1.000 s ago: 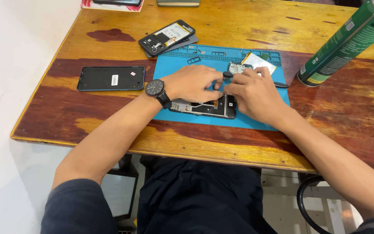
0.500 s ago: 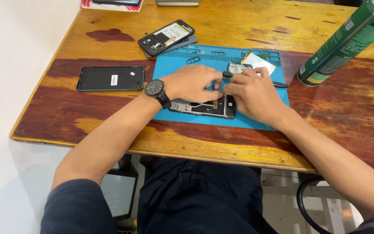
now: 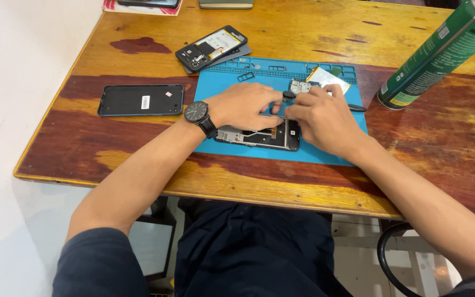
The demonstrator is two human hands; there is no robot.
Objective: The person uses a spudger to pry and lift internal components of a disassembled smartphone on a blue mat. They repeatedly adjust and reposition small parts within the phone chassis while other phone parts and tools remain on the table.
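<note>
— So, left to right: why is the black phone (image 3: 141, 100) parked off the blue mat (image 3: 224, 88)?

— Looks set aside, I'd judge. The left hand (image 3: 246, 105) presses fingers down on the opened phone frame (image 3: 259, 136) to steady it on the mat; the right hand (image 3: 325, 120) pinches something small at its top edge, what exactly I cannot tell.

— Anything changed from a second ago?

— Hardly; both hands stay put, the green spray can (image 3: 441, 52) too.

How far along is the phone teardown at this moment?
Done: the opened phone frame lies on the blue mat, its back off, and a removed part sits at the mat's top. In hand: left hand and right hand meet over the frame. Left: internals remain inside.
</note>
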